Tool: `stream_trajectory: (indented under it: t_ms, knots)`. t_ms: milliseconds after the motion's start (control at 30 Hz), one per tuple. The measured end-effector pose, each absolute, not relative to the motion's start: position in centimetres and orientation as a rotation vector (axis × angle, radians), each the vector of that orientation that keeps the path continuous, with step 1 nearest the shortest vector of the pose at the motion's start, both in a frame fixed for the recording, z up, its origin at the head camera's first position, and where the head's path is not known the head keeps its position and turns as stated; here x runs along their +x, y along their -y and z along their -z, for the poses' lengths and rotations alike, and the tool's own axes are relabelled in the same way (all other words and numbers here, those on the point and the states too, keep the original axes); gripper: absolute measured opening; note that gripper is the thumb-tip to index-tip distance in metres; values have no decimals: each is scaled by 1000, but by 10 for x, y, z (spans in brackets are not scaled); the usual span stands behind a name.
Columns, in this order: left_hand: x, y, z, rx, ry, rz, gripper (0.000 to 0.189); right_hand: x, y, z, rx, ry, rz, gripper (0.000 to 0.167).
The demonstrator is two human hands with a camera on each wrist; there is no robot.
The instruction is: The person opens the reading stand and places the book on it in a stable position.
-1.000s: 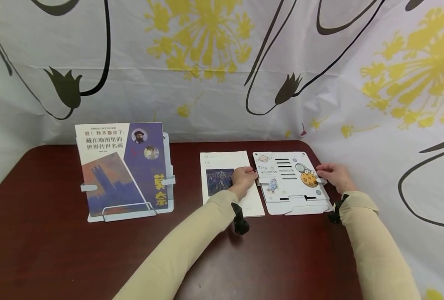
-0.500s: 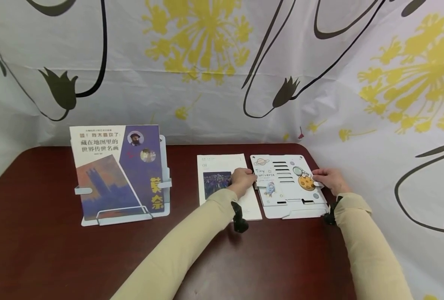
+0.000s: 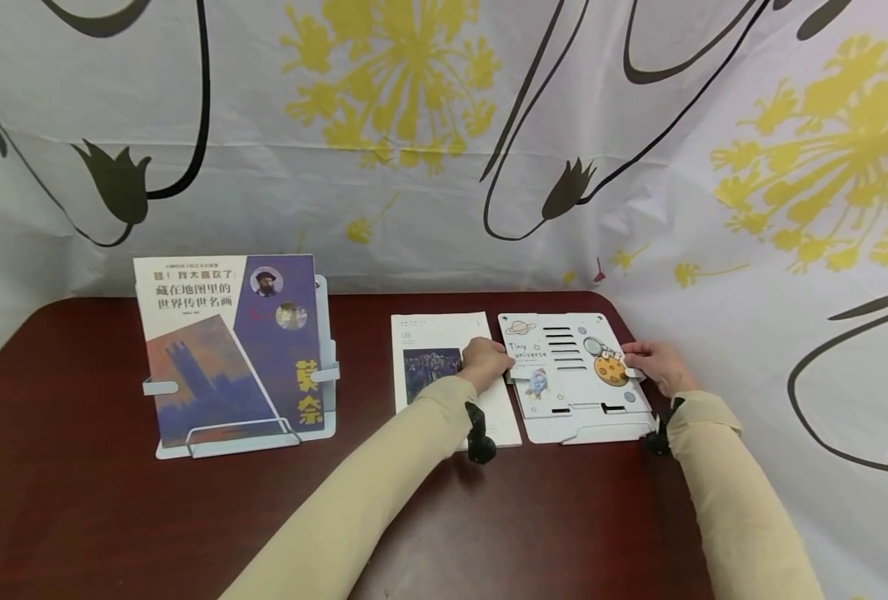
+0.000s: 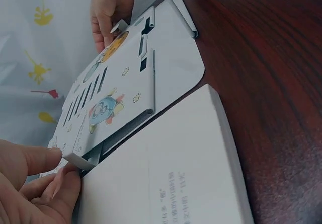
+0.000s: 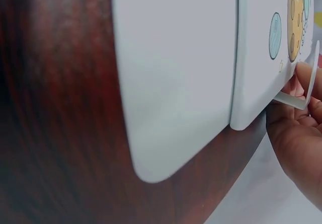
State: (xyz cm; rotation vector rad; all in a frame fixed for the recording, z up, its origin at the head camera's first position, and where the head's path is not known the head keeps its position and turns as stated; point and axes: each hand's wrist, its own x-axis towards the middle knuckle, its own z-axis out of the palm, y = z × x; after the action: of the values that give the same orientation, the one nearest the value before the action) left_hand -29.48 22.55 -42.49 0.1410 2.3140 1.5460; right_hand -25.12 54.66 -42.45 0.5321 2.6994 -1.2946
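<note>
A white folding book stand (image 3: 575, 387) printed "Tiny universe", with a planet and a rocket, lies folded flat at the table's right side. My left hand (image 3: 485, 364) reaches over a pale book (image 3: 500, 417) and pinches the small page clip at the stand's left edge. In the left wrist view, the thumb (image 4: 43, 158) is on top of that clip with curled fingers beneath. My right hand (image 3: 661, 367) grips the matching right-hand page clip (image 5: 292, 100), fingers partly hidden behind it in the right wrist view.
At the left, a purple and white art book (image 3: 234, 350) leans upright on another pale stand (image 3: 327, 417) with side clips and a wire front rest. Dark reddish wooden table (image 3: 429, 533) lies beneath. A patterned white curtain (image 3: 414, 208) hangs right behind the table and along its right side.
The head view has shifted slightly, so everything sits a little lower and further left. Both hands stay on the stand's side clips, and the stand remains flat.
</note>
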Motion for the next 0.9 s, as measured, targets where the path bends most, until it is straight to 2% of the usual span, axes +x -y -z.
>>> stream_trajectory:
  t_ms: [200, 567, 633, 800, 900]
  knots:
    - [-279, -223, 414, 109, -2344, -1592, 28, -247, -542, 424, 505, -2699, 1342, 39]
    - [-280, -232, 425, 34, -2252, -1868, 24, -247, -544, 420, 470, -2693, 1474, 46]
    - [-279, -232, 424, 46, -2251, -1891, 23, -247, -545, 419, 437, -2682, 1558, 42]
    - [-276, -231, 419, 84, -2265, -1899, 21, -244, -543, 411, 386, -2595, 1773, 10]
    - [-273, -230, 417, 119, -2273, -1906, 22, -242, -542, 406, 378, -2543, 1845, 10]
